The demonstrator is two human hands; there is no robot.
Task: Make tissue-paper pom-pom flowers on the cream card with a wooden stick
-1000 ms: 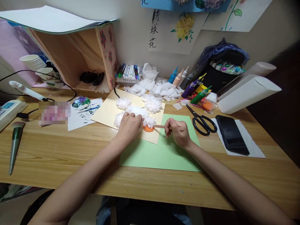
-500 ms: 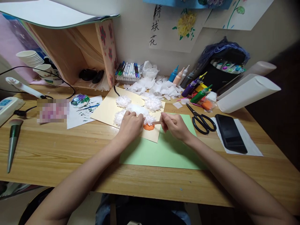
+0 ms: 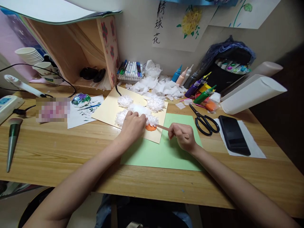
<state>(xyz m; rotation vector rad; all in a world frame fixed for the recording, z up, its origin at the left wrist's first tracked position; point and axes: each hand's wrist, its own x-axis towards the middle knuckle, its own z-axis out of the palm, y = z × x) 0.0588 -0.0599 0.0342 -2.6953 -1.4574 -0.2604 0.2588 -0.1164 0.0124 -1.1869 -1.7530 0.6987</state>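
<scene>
My right hand (image 3: pixel 182 136) is closed around a thin flat wooden stick (image 3: pixel 162 127). The stick's tip touches the edge of an orange patch (image 3: pixel 151 127), which looks like soft clay, below a white tissue-paper tuft (image 3: pixel 152 120). Curled fingers of my left hand (image 3: pixel 133 126) rest at that tuft's left side; what they grip, if anything, is hidden. Both hands work over a cream sheet (image 3: pixel 109 109) that bears more fluffy white tufts (image 3: pixel 155 103) and a white middle piece (image 3: pixel 139 109). Under it lies a green sheet (image 3: pixel 163 156).
Black scissors (image 3: pixel 204 120) and a phone (image 3: pixel 234 134) lie to the right. Torn white tissue (image 3: pixel 159 87), markers (image 3: pixel 130 69) and paint bottles (image 3: pixel 201 87) stand behind the sheets. A painted paper (image 3: pixel 83 115) and a large brush (image 3: pixel 13 142) are at left.
My right hand has drawn back to the right and a little down, so more of the wooden stick shows. My left hand stays in place, fingers still curled.
</scene>
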